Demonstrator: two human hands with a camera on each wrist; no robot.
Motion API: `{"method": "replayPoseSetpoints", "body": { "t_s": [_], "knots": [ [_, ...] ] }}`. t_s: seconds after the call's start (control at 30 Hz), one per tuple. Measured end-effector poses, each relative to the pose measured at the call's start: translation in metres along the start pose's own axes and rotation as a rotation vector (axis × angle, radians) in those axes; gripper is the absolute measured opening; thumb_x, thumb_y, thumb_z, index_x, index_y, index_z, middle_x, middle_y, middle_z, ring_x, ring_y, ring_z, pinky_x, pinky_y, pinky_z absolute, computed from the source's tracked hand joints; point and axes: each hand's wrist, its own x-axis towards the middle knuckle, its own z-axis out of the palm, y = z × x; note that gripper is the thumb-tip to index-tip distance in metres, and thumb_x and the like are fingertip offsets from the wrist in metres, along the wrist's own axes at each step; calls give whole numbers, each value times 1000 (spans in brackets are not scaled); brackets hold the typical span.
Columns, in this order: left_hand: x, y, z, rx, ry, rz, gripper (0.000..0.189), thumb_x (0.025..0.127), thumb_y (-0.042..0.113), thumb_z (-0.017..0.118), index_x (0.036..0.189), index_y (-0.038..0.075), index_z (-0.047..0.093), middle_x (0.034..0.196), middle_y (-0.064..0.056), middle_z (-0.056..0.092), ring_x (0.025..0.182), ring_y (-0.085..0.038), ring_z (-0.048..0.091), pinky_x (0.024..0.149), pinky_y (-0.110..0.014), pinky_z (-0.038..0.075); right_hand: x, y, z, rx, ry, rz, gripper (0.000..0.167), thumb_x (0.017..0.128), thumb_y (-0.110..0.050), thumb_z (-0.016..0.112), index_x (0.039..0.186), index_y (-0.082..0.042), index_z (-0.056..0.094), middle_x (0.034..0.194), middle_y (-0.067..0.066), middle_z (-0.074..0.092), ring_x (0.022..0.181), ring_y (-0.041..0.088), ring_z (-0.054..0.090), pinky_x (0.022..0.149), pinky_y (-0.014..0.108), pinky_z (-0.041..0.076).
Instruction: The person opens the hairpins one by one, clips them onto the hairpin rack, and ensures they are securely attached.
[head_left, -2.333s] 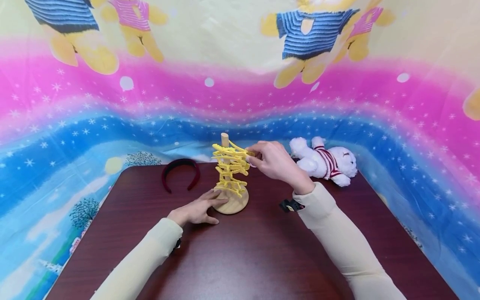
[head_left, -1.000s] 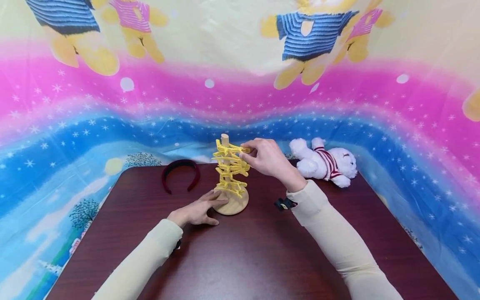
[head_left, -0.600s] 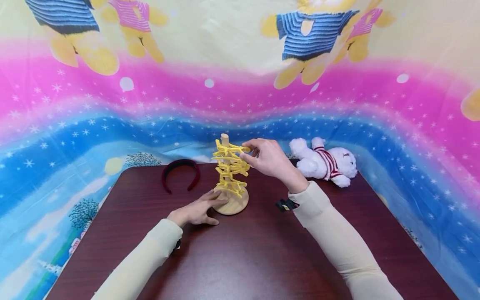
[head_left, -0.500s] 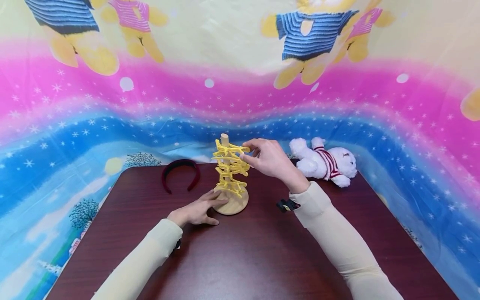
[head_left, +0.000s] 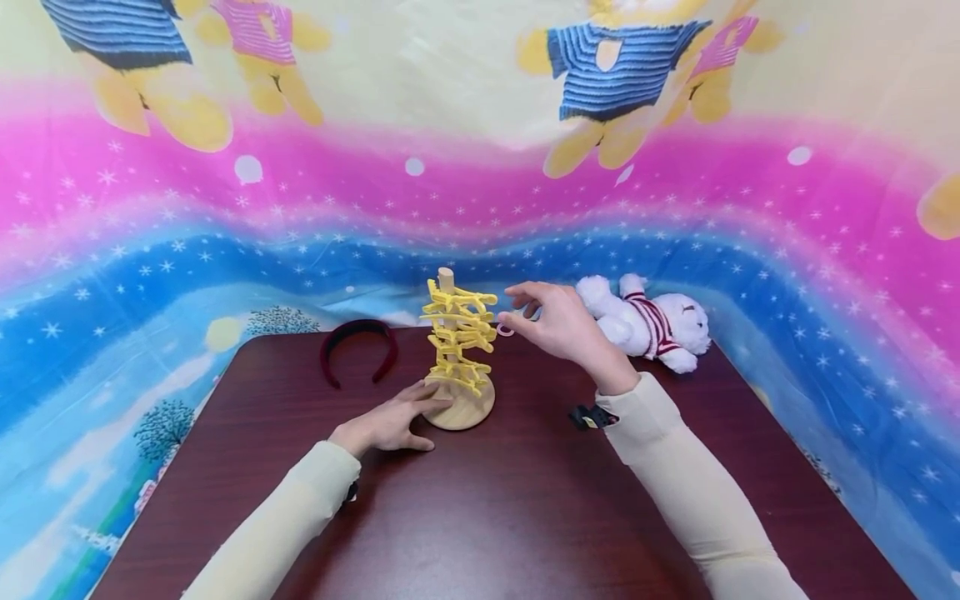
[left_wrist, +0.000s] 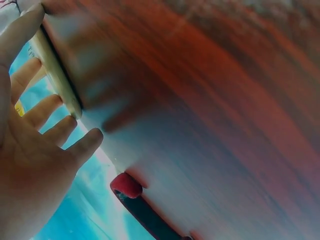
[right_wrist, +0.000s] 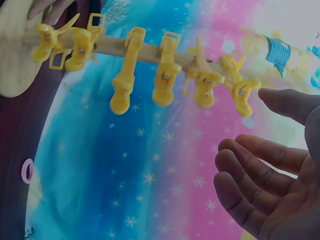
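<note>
A wooden post point(head_left: 446, 278) stands upright on a round wooden base point(head_left: 471, 410), with several yellow plastic spring clips point(head_left: 459, 340) clamped along it. My left hand point(head_left: 388, 422) rests at the base's left side with fingers spread, some touching its rim; the left wrist view shows these fingertips along the base edge point(left_wrist: 56, 75). To the right of the uppermost clip point(right_wrist: 243, 97), my right hand point(head_left: 561, 327) hangs in the air, fingers apart and holding nothing. In the right wrist view the thumb tip is very near that clip; whether they touch I cannot tell.
A dark red headband point(head_left: 327, 350) lies on the table left of the stand. A small pink ring point(right_wrist: 27, 171) lies behind the stand, near the table's far edge. At the back right a white teddy bear point(head_left: 618, 327) lies on its side. Printed cloth surrounds the table point(head_left: 480, 517).
My right hand turned the top clip on the post, held it a while, then let go and drew back to the right. The left hand has stayed at the base.
</note>
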Motion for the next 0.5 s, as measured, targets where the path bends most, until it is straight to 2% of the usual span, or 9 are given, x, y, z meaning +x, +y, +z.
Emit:
{"method": "replayPoseSetpoints", "body": {
  "t_s": [0.23, 0.5],
  "knots": [
    [-12, -3, -7, -2, 49, 20, 65, 88, 33, 76, 146, 17, 52, 157, -15, 41, 146, -37, 37, 113, -55, 39, -9, 19, 1, -17, 18, 4, 44, 95, -44, 65, 130, -17, 67, 107, 3, 74, 93, 18, 70, 81, 40, 56],
    [-36, -8, -26, 19, 137, -14, 53, 91, 29, 73, 139, 10, 60, 143, -11, 58, 133, -31, 55, 108, -51, 45, -18, 36, -5, -39, 47, 8, 40, 94, -35, 68, 127, -14, 68, 104, 6, 76, 92, 22, 71, 84, 44, 55]
  ]
}}
